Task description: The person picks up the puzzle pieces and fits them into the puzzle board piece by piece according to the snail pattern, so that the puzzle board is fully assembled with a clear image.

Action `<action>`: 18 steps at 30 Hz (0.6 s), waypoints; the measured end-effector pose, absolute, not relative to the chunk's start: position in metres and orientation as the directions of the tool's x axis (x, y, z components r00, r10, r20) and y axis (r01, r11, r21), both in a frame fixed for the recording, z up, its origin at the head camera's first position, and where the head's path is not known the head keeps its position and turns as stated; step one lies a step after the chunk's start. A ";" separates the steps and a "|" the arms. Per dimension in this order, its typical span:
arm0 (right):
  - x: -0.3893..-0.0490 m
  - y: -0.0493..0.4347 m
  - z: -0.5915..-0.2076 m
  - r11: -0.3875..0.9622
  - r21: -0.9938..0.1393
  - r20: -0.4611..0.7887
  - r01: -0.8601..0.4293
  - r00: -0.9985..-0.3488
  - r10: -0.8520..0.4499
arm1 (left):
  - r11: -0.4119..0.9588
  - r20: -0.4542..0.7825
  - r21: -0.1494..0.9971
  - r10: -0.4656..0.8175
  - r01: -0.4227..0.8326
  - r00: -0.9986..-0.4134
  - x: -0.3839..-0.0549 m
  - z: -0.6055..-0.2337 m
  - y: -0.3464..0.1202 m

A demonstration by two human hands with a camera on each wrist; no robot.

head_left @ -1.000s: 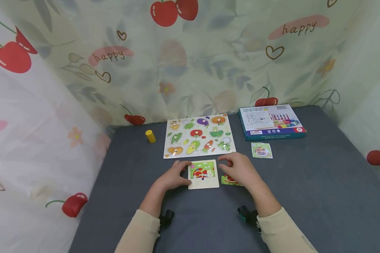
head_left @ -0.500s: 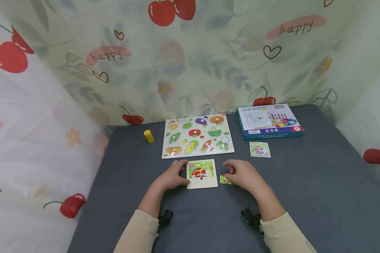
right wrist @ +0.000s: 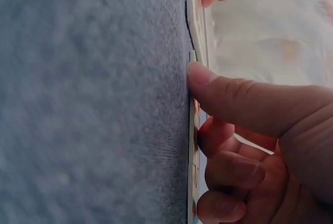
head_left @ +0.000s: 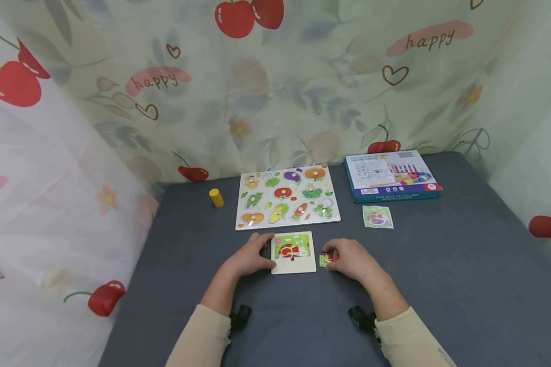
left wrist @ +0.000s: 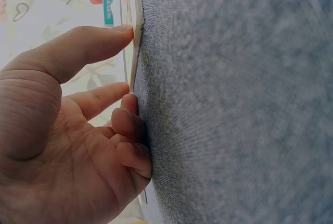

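Observation:
A small square puzzle board (head_left: 294, 267) lies flat on the table, its upper part filled with a green and red picture and its lower part plain. My left hand (head_left: 249, 256) rests at its left side; in the left wrist view, thumb and index finger touch the edge of the board (left wrist: 136, 10) while the other fingers curl. Right of the board, my right hand (head_left: 352, 259) pinches a green and red puzzle piece (head_left: 322, 260) between thumb and index finger. In the right wrist view the piece (right wrist: 193, 56) sits low against the cloth, partly hidden by the thumb.
Behind the board lies a larger vegetable puzzle (head_left: 286, 196). A yellow cylinder (head_left: 216, 198) stands at the left, and a small picture card (head_left: 378, 217) lies at the right below a teal game box (head_left: 392, 176). A patterned curtain (head_left: 275, 102) closes off the back.
My right hand has drawn back from the board's upper right corner, lowered to the puzzle piece, and its thumb and index finger have closed on it. The left hand stays at the board.

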State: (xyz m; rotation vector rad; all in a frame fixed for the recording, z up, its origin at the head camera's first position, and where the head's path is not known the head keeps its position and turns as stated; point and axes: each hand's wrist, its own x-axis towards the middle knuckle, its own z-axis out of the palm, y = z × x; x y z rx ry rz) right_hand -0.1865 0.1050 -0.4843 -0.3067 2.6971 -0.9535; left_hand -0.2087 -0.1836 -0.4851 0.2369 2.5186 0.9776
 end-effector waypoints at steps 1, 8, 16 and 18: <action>-0.188 0.106 -0.485 0.756 -0.645 -0.176 -0.114 -0.940 -0.292 | 0.738 -0.327 0.674 0.305 0.005 -0.894 -0.209 -0.485 -0.184; -0.193 0.113 -0.485 0.712 -0.688 -0.194 -0.140 -0.910 -0.367 | 0.737 -0.333 0.676 0.307 0.002 -0.891 -0.209 -0.485 -0.184; -0.194 0.114 -0.484 0.727 -0.675 -0.215 -0.129 -0.907 -0.361 | 0.743 -0.331 0.669 0.307 0.007 -0.892 -0.210 -0.485 -0.184; -0.193 0.114 -0.485 0.729 -0.674 -0.221 -0.115 -0.911 -0.348 | 0.743 -0.331 0.669 0.307 0.008 -0.892 -0.210 -0.485 -0.184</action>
